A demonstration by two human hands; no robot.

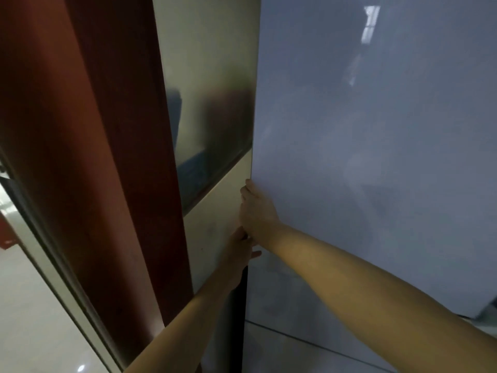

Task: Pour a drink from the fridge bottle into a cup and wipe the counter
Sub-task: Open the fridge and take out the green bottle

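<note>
The fridge door [376, 157] fills the right half of the view, close up: a broad, glossy, pale grey-blue face with hazy reflections and a bright window-like glint near its top. Its left edge runs straight down the middle of the scene.

Both bare arms reach in from the near side to that edge. The right grip [255, 208] sits higher, with the back of the hand toward the camera, the thumb on the door's front face and the fingers wrapped round the edge, so the fingertips are hidden. The left grip [240, 250] is just below it and touching it. It is closed on the same edge, thumb tip showing on the front face and fingers out of sight behind.

Just left of the door edge stands a brushed silver-beige panel [209, 63] that carries dull reflections and is crossed by a slanting dark seam [215, 181]. I cannot tell whether this panel is the fridge's side or a neighbouring unit. Below the left grip a narrow dark strip [243, 305] runs downward, and right of it lies a paler lower face [282, 297], blurred.

Further left rises a wide reddish-brown wooden frame [107, 157], upright but slanted by the wide lens. A metal rail [53, 251] follows its left side. Beyond that, at the near left, is a pale, shiny tiled floor [32, 319] with a small spot of reflected light. A red object [6, 232] shows at the far left edge, too cut off to identify. The room is dim.
</note>
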